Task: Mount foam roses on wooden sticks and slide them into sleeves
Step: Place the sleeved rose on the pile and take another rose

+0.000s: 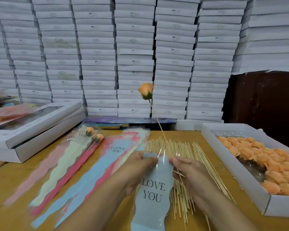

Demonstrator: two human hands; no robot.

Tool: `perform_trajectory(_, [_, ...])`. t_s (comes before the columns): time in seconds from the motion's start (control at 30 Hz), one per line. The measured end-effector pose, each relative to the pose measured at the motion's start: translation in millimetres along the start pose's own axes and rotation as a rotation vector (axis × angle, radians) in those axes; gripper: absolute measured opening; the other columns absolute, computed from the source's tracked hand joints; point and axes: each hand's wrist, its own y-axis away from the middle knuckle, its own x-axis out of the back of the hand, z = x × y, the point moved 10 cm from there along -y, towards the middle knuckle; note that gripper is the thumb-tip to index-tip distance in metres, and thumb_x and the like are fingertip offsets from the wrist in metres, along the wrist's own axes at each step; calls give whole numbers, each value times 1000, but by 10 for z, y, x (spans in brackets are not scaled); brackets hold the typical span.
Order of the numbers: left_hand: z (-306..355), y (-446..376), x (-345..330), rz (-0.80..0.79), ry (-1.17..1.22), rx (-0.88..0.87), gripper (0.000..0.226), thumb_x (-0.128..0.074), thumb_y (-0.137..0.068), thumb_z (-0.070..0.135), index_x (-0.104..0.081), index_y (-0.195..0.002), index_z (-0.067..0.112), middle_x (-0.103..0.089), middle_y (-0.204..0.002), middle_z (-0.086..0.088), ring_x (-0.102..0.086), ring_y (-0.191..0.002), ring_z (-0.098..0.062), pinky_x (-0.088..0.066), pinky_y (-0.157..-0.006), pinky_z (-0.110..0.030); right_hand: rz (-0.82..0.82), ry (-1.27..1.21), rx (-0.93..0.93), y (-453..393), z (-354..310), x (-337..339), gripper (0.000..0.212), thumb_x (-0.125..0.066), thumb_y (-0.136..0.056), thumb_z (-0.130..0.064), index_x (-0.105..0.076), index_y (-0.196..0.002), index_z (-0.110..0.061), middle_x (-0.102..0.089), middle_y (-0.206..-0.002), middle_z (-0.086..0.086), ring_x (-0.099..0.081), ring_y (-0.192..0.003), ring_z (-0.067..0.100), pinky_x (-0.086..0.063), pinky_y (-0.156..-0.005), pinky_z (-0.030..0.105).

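A pale blue sleeve point(154, 194) printed "LOVE YOU" hangs between my hands at bottom centre. My left hand point(137, 170) pinches its top edge on the left. My right hand point(188, 174) pinches the top edge on the right and also grips a wooden stick point(158, 120). That stick slants up and away, with an orange foam rose point(145, 91) mounted on its far tip. A spread of loose wooden sticks point(177, 150) lies on the table under my hands. Two sleeved roses point(94, 135) rest at the left.
Coloured empty sleeves point(70, 165) fan across the wooden table point(13, 184) on the left. A white tray point(227, 157) at the right holds several orange foam roses point(267, 160). A white windowed box point(33, 125) sits at far left. White boxes point(133, 55) are stacked high behind.
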Motion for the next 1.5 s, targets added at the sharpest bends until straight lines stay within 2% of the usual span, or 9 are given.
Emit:
perform_trajectory(0.17, [-35, -47, 65, 71, 66, -1, 15, -68, -92, 4, -72, -106, 4, -75, -99, -23, -71, -80, -31, -59, -75, -41, -26, -30, -16, 11, 12, -27, 17, -60, -96, -14, -77, -99, -10, -78, -99, 2, -71, -101, 19, -53, -82, 30])
perform_trajectory(0.37, [-68, -49, 122, 98, 106, 11, 42, -90, -62, 6, -73, -101, 10, -77, -88, -17, -75, -74, -32, -60, -63, -37, -32, -57, -26, -4, -42, 41, 15, -65, -93, -16, -79, -96, -14, -77, -96, 0, -70, -93, 17, -53, -72, 27])
perform_trajectory(0.53, [-81, -40, 92, 50, 90, 18, 54, -91, -60, 4, -71, -110, 11, -77, -90, -15, -75, -75, -29, -60, -65, -36, -67, -63, 1, -81, -267, 74, 13, -67, -90, -17, -80, -94, -15, -70, -80, 1, -66, -71, 11, -55, -64, 22])
perform_trajectory(0.63, [-81, -25, 75, 27, 55, 15, 62, -93, -50, 12, -72, -108, 14, -77, -91, -13, -75, -77, -27, -60, -71, -37, -69, -47, 73, -122, -524, 65, 15, -67, -90, -17, -75, -102, -12, -77, -87, 5, -72, -73, 12, -56, -62, 21])
perform_trajectory(0.77, [-94, 2, 43, 3, 40, 19, 65, -93, -47, 15, -73, -108, 17, -78, -89, -9, -76, -75, -25, -59, -62, -31, -51, -125, 185, -165, -958, 16, 14, -64, -93, -14, -70, -105, -10, -78, -88, 6, -75, -76, 14, -57, -60, 20])
perform_trajectory(0.9, [-118, 18, 22, -7, 46, 30, 65, -93, -45, 16, -74, -107, 18, -78, -93, -10, -76, -79, -27, -59, -62, -31, -25, -207, 254, -200, -1242, -19, 13, -63, -95, -14, -69, -105, -10, -78, -88, 6, -76, -80, 16, -59, -64, 22])
perform_trajectory(1.2, [-181, 10, 18, -5, 71, 29, 72, -96, -40, 23, -73, -108, 17, -78, -96, -12, -76, -83, -30, -59, -67, -34, -26, -201, 167, -266, -833, -174, 16, -63, -95, -12, -68, -109, -6, -78, -89, 10, -75, -79, 17, -59, -64, 23])
perform_trajectory(1.33, [-207, 1, 22, -3, 94, 26, 58, -94, -48, 20, -75, -103, 17, -78, -95, -11, -76, -82, -29, -60, -69, -34, -50, -205, 116, -281, -617, -212, 19, -64, -94, -14, -67, -112, -8, -78, -93, 10, -76, -87, 20, -59, -66, 23])
perform_trajectory(1.5, [-230, 16, -5, -18, 133, 26, 19, -83, -78, 8, -76, -95, 12, -76, -92, -15, -73, -76, -25, -58, -65, -29, -51, -154, 100, -288, -504, -232, 24, -66, -92, -16, -66, -116, -11, -78, -97, 7, -74, -95, 17, -57, -80, 28])
